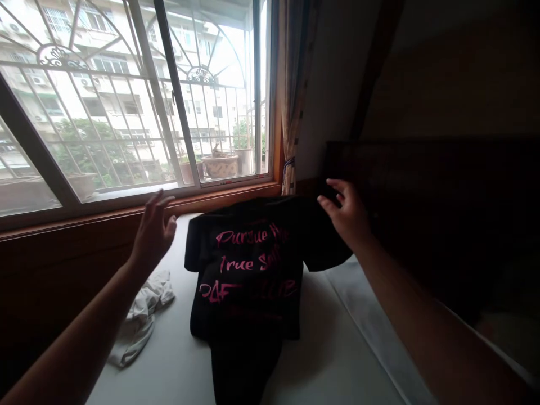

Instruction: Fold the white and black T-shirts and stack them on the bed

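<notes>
A black T-shirt [248, 315] with pink lettering lies spread on a white-covered surface, its collar end toward the window and its sleeves out to both sides. Below its hem, more dark cloth runs down to the bottom edge; whether it belongs to the shirt I cannot tell. My left hand [155, 228] is raised to the left of the shirt's left sleeve, fingers apart and holding nothing. Over at the right sleeve, my right hand [346, 212] hovers with its fingers spread and nothing in them. Neither hand visibly grips the fabric.
A crumpled whitish cloth [145, 315] lies on the white sheet [324, 337], left of the shirt and partly behind my left forearm. Beyond stands a window [211, 129] with a wooden sill and a tied curtain [292, 101]. A dark wooden headboard [405, 214] rises at right.
</notes>
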The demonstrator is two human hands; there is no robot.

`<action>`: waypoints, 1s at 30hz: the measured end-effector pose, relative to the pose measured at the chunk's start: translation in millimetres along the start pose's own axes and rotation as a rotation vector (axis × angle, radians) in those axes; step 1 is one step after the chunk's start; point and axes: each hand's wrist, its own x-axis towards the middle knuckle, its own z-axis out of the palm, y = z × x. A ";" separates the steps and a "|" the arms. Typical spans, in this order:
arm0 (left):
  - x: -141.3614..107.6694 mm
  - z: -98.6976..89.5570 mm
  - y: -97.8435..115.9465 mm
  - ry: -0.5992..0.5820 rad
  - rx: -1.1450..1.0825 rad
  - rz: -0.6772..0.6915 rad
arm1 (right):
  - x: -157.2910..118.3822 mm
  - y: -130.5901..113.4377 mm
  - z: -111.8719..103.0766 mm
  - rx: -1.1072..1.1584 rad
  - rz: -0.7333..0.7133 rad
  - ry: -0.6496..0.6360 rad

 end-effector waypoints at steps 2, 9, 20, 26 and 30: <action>-23.3 11.0 8.2 -0.018 -0.041 0.060 | -49.3 -6.3 -0.6 -0.032 -0.022 -0.179; -177.8 19.0 40.3 -0.766 -0.243 0.020 | -208.7 -32.5 -24.6 -0.065 0.108 -1.051; -235.2 79.5 73.7 -0.600 -0.104 0.215 | -273.1 -51.2 32.7 -0.246 -0.088 -1.185; -218.8 104.0 95.7 -0.548 -0.036 0.079 | -248.6 -44.4 52.2 -0.173 -0.019 -0.991; -208.5 111.5 106.3 -0.543 -0.034 -0.106 | -212.6 -51.1 37.5 0.161 0.286 -0.762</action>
